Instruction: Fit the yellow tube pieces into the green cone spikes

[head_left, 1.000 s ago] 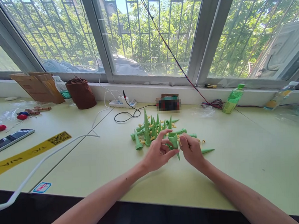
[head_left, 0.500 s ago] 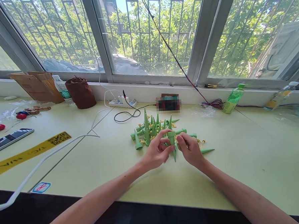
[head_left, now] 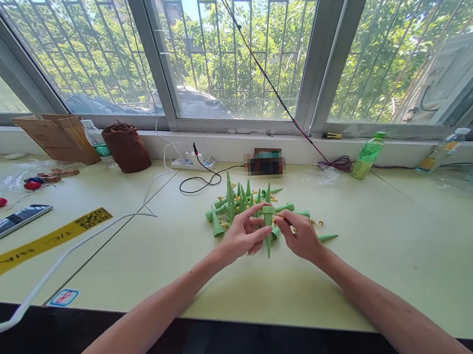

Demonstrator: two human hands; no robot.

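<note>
A green plastic cone spike (head_left: 268, 229) is held upright, point down, between both hands above the pale green table (head_left: 177, 254). My left hand (head_left: 241, 235) pinches its left side with fingers curled. My right hand (head_left: 301, 237) grips its upper right side, where a small yellow fitting shows. Just behind the hands lies a pile of several green spikes (head_left: 238, 206) with small yellow pieces among them. One loose spike (head_left: 327, 237) lies flat to the right of my right hand.
A white cable (head_left: 84, 235) crosses the table to a power strip (head_left: 192, 162). A yellow strip (head_left: 45, 241), a dark tablet (head_left: 12, 221), a brown pouch (head_left: 126, 147) and cardboard (head_left: 58, 136) lie left. Green bottle (head_left: 364, 157) stands right, by the window sill.
The spike has been turned from tilted with its open end facing me to upright with its point down. Both hands shifted slightly left and closed in on it.
</note>
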